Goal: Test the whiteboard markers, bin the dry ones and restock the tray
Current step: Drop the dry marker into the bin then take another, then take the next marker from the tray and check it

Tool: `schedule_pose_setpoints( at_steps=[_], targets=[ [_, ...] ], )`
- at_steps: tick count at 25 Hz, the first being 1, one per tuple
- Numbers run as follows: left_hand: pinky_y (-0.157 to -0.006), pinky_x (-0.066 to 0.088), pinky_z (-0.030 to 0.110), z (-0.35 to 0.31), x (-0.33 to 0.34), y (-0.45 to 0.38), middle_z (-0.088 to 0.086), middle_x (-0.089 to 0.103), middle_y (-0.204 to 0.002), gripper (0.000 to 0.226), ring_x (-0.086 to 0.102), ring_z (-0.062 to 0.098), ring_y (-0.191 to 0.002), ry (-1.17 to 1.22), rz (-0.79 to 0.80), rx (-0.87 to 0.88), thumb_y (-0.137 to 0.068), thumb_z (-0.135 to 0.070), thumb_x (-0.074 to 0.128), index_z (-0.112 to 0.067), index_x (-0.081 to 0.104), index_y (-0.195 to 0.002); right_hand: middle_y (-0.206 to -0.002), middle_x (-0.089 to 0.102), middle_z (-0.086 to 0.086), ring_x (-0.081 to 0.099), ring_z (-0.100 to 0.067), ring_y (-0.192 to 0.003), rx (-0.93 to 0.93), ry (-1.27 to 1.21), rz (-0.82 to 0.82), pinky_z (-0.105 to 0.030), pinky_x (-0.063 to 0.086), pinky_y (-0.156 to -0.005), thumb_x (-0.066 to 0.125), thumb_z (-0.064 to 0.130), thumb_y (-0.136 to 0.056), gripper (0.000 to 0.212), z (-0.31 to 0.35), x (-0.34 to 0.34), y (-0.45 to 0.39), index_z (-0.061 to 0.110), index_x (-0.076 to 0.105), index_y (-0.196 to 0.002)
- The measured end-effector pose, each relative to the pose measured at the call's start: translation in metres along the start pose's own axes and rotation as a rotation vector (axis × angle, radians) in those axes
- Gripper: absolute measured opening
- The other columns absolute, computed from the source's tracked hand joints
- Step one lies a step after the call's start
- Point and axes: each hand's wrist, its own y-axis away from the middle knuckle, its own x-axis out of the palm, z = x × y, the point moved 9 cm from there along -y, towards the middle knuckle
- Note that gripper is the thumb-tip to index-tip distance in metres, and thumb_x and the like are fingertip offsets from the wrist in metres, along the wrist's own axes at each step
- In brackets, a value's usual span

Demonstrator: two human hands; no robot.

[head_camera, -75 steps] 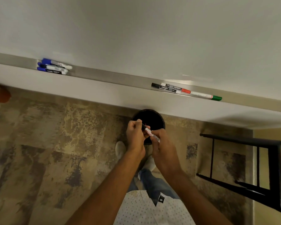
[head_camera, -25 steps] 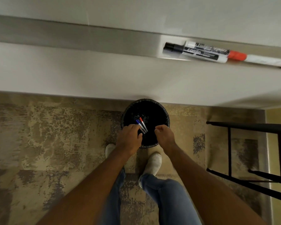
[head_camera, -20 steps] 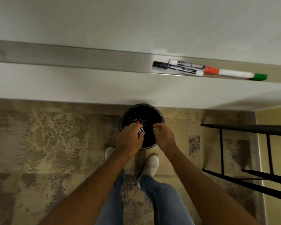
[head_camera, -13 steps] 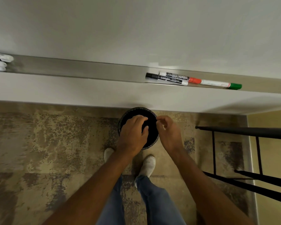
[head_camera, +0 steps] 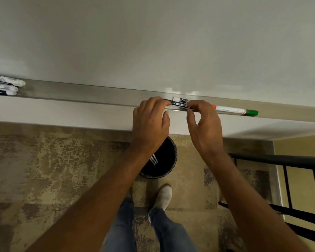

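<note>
A black "camlin" marker [head_camera: 179, 103] lies in the metal tray [head_camera: 80, 91] under the whiteboard [head_camera: 153, 42]. My left hand [head_camera: 149, 122] curls its fingers over the marker's left end, thumb just below. My right hand [head_camera: 204, 124] curls its fingers over the marker's right end, thumb a little apart underneath. A white-bodied marker [head_camera: 182, 99] lies right behind it. A marker with a green cap [head_camera: 231, 110] lies to the right in the tray. On the floor below stands a black bin [head_camera: 166, 160] with markers [head_camera: 154, 159] inside.
Several blue-labelled markers [head_camera: 4, 85] lie at the tray's far left. A black metal frame [head_camera: 280, 159] stands on the right by a yellow wall. My shoes and jeans are on the patterned carpet [head_camera: 44, 170] below the bin.
Both hands rose from the bin up to the tray and closed on the black marker. The markers dropped earlier stay in the bin. The view tilted upward.
</note>
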Motion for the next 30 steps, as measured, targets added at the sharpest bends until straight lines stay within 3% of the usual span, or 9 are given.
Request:
schedule_pose_setpoints(
  at_steps=[8, 16, 20, 23, 27, 30],
  targets=[
    [-0.092, 0.042, 0.041, 0.017, 0.019, -0.038, 0.001, 0.062, -0.123, 0.029, 0.054, 0.025, -0.117, -0.129, 0.170, -0.062, -0.097, -0.024, 0.064, -0.020, 0.064, -0.126, -0.101, 0.067, -0.001, 0.056, -0.025, -0.097, -0.144, 0.312, 0.073, -0.044, 0.050, -0.081, 0.067, 0.023, -0.098, 0.011, 0.001, 0.021, -0.035, 0.019, 0.073, -0.107],
    [-0.092, 0.037, 0.039, 0.019, 0.026, -0.047, -0.002, 0.057, -0.118, 0.016, 0.049, 0.022, -0.115, -0.139, 0.278, -0.105, -0.098, -0.028, 0.064, -0.023, 0.066, -0.114, -0.104, 0.069, -0.007, 0.057, -0.033, -0.098, -0.166, 0.465, 0.209, -0.047, 0.050, -0.082, 0.071, 0.026, -0.096, 0.020, 0.006, 0.029, -0.049, 0.018, 0.079, -0.113],
    [-0.088, 0.028, 0.036, 0.014, 0.007, -0.046, -0.009, 0.061, -0.116, 0.015, 0.050, 0.017, -0.112, -0.086, 0.274, -0.144, -0.098, -0.027, 0.064, -0.027, 0.062, -0.113, -0.101, 0.068, -0.007, 0.057, -0.032, -0.093, -0.198, 0.438, 0.171, -0.047, 0.050, -0.078, 0.071, 0.024, -0.095, 0.016, 0.023, 0.019, -0.041, 0.016, 0.075, -0.109],
    [-0.088, 0.031, 0.035, 0.012, -0.014, -0.044, -0.012, 0.065, -0.107, 0.013, 0.056, 0.013, -0.100, 0.099, 0.248, -0.260, -0.097, -0.024, 0.067, -0.026, 0.065, -0.110, -0.098, 0.068, -0.003, 0.057, -0.030, -0.093, -0.169, 0.386, 0.144, -0.047, 0.049, -0.077, 0.069, 0.025, -0.096, 0.013, 0.039, 0.007, -0.029, 0.018, 0.071, -0.106],
    [-0.082, 0.052, 0.031, 0.007, -0.045, -0.034, -0.008, 0.068, -0.091, 0.005, 0.062, 0.010, -0.082, 0.622, 0.197, -0.503, -0.097, -0.018, 0.065, -0.021, 0.069, -0.099, -0.096, 0.069, 0.004, 0.058, -0.020, -0.092, -0.099, 0.171, 0.150, -0.038, 0.046, -0.081, 0.066, 0.027, -0.096, 0.010, 0.069, -0.018, -0.005, 0.021, 0.065, -0.104],
    [-0.065, 0.050, 0.015, -0.012, -0.081, -0.025, 0.002, 0.070, -0.093, 0.008, 0.062, 0.011, -0.071, 0.838, 0.160, -0.635, -0.099, -0.017, 0.063, -0.016, 0.070, -0.101, -0.096, 0.066, 0.009, 0.060, -0.014, -0.091, -0.025, -0.002, 0.166, -0.033, 0.047, -0.077, 0.064, 0.023, -0.094, 0.012, 0.101, -0.039, 0.016, 0.024, 0.060, -0.105]
  ],
)
